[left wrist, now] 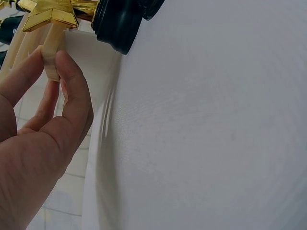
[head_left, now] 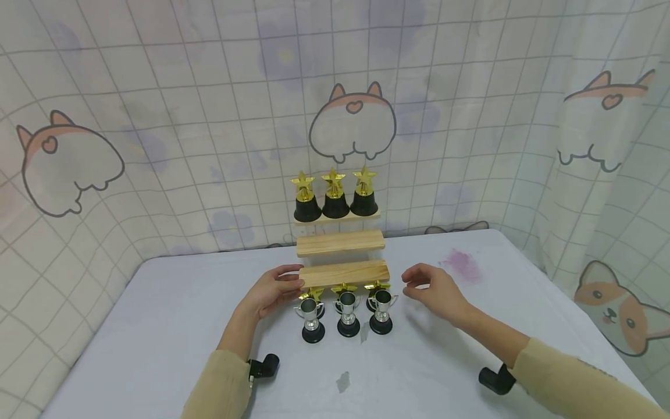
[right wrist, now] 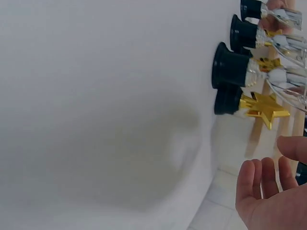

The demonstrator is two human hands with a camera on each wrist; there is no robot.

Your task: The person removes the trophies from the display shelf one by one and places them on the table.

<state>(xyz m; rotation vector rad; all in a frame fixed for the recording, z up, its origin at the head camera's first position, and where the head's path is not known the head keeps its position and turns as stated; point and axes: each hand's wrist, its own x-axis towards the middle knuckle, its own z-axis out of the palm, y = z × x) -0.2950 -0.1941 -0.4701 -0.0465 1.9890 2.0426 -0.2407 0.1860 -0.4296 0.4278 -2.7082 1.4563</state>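
Wooden bottom step (head_left: 344, 273) of a small stand runs crosswise, its left end pinched by the left hand (head_left: 273, 291); the right hand (head_left: 432, 291), fingers loosely open, hovers just off its right end above the bench (head_left: 157, 326).
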